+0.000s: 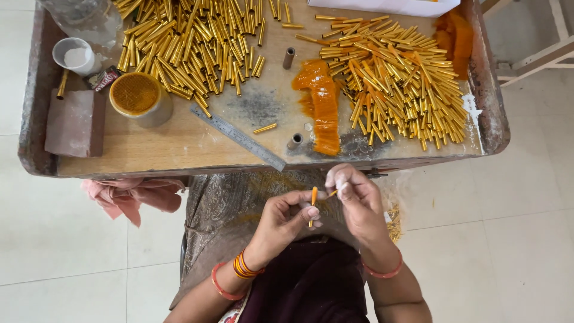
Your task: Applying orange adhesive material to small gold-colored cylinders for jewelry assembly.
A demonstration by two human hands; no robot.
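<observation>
Midway: left hand [291, 213] pinches an orange strip [313, 203], right hand [354, 200] grips a thin gold tube [330, 194]; big gold tube heaps [191, 45] wait on worktop [179, 143].

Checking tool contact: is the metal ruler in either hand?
No: the metal ruler lies on the wooden table, while the left hand and right hand hold a thin orange piece.

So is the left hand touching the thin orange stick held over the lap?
Touching. The head view shows the left hand with thumb and fingertips closed around the thin orange stick, no gap visible between them.
</observation>
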